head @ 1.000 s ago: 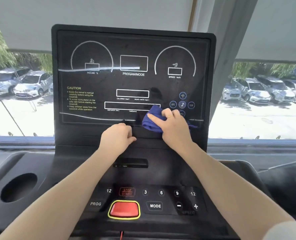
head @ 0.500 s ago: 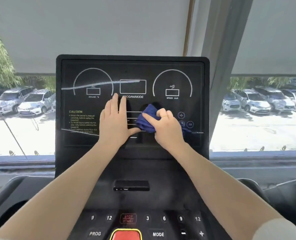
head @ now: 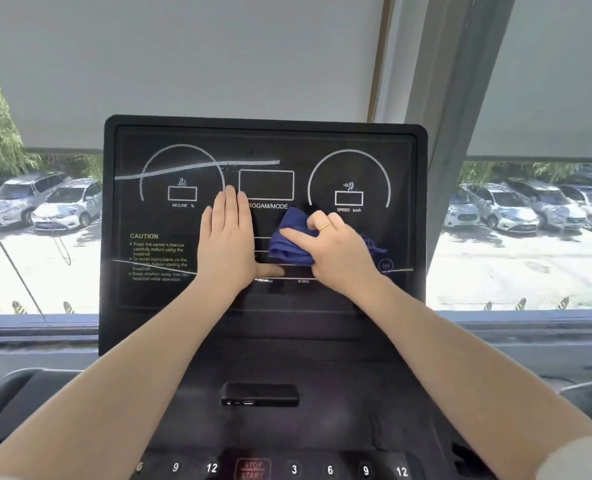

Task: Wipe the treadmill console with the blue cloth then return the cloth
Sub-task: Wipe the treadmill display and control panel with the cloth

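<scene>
Blue cloth [head: 293,237]: bunched under right hand [head: 336,252], fingers curled around it, pressed to treadmill console [head: 263,147] mid-right, below speed dial. Left hand [head: 227,237] flat on the panel, fingers straight. Cloth judged soft, light, limp; best gripped as a gathered wad.

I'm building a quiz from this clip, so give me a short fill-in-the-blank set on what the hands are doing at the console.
1. The right hand grips a cloth whose colour is ____.
2. The left hand lies ____ on the console, fingers straight.
3. The cloth sits below the dial labelled ____.
4. A ____ circles one finger of the right hand.

Missing words: blue; flat; SPEED; ring
</scene>
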A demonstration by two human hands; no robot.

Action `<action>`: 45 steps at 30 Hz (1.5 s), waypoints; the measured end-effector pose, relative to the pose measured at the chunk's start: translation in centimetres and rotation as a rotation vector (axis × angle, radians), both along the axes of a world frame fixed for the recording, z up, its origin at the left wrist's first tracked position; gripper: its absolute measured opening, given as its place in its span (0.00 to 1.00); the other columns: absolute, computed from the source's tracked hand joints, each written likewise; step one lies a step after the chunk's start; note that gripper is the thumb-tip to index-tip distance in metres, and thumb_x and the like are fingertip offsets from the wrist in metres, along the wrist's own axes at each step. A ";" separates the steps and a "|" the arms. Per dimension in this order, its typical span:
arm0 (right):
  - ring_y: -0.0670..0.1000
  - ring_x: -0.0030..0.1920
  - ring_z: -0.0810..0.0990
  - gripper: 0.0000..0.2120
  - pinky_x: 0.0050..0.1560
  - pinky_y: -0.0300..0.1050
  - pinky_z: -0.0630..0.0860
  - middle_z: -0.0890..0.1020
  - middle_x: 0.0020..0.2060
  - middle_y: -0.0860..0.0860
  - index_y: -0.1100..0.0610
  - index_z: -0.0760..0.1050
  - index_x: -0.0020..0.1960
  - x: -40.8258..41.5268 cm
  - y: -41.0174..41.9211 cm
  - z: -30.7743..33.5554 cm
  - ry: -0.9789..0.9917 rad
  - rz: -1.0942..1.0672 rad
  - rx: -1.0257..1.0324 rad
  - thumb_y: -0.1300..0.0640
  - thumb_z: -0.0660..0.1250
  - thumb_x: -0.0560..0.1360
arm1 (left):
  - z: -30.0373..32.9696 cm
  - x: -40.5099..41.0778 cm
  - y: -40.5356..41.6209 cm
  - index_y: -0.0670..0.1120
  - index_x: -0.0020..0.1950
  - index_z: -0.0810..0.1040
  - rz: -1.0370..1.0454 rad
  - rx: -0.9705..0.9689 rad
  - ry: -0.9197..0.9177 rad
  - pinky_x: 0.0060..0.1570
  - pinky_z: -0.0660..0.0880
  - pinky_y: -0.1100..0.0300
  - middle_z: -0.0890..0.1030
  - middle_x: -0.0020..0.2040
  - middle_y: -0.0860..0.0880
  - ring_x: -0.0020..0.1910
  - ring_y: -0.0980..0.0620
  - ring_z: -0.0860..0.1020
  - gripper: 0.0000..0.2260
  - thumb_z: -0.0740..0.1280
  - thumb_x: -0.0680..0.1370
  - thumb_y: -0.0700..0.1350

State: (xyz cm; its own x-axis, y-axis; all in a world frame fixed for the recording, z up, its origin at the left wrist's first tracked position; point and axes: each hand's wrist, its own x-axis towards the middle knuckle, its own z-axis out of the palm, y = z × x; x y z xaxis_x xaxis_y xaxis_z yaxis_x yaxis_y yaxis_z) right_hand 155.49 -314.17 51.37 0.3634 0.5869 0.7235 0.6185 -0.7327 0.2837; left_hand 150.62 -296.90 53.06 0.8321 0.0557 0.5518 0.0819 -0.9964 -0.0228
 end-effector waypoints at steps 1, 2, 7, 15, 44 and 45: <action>0.58 0.36 0.74 0.25 0.30 0.45 0.73 0.77 0.42 0.57 0.52 0.79 0.55 0.7 -1.0 0.8 -0.015 0.023 -0.012 0.66 0.67 0.59 | 0.0 0.0 0.0 0.38 0.75 0.44 0.007 0.013 0.001 0.72 0.45 0.51 0.47 0.76 0.40 0.75 0.44 0.47 0.61 0.71 0.58 0.70; 0.59 0.37 0.74 0.26 0.30 0.46 0.74 0.77 0.42 0.58 0.52 0.79 0.55 1.2 -1.9 1.7 -0.020 -0.014 0.030 0.66 0.69 0.58 | 0.1 0.0 0.0 0.38 0.75 0.43 0.015 0.024 0.010 0.72 0.45 0.51 0.47 0.76 0.40 0.75 0.44 0.47 0.61 0.70 0.57 0.71; 0.63 0.45 0.72 0.30 0.37 0.52 0.73 0.75 0.53 0.60 0.52 0.73 0.66 1.7 -0.1 3.7 0.175 -0.371 0.592 0.67 0.68 0.65 | 0.1 0.2 0.4 0.38 0.74 0.41 -0.005 0.036 -0.008 0.72 0.41 0.51 0.45 0.76 0.41 0.75 0.45 0.44 0.62 0.66 0.58 0.73; 0.60 0.39 0.74 0.24 0.31 0.45 0.72 0.77 0.46 0.59 0.51 0.80 0.54 -0.4 9.3 3.9 0.122 -0.093 0.192 0.65 0.71 0.59 | 1.7 -0.2 4.4 0.39 0.74 0.54 -0.139 -0.070 -0.078 0.71 0.45 0.49 0.59 0.74 0.44 0.75 0.43 0.50 0.50 0.72 0.63 0.63; 0.59 0.59 0.66 0.32 0.49 0.48 0.71 0.63 0.67 0.58 0.44 0.56 0.74 1.4 16.9 8.6 0.253 -0.420 0.372 0.62 0.59 0.75 | 2.1 -0.3 14.0 0.42 0.75 0.42 -0.170 -0.065 -0.064 0.72 0.42 0.48 0.47 0.77 0.45 0.75 0.46 0.44 0.52 0.65 0.66 0.68; 0.59 0.58 0.66 0.31 0.48 0.49 0.71 0.64 0.65 0.57 0.43 0.56 0.74 1.5 15.9 9.0 0.250 -0.389 0.324 0.62 0.60 0.75 | 2.2 -0.3 13.7 0.42 0.75 0.43 -0.156 -0.078 -0.069 0.72 0.43 0.48 0.47 0.77 0.45 0.75 0.46 0.44 0.52 0.65 0.66 0.68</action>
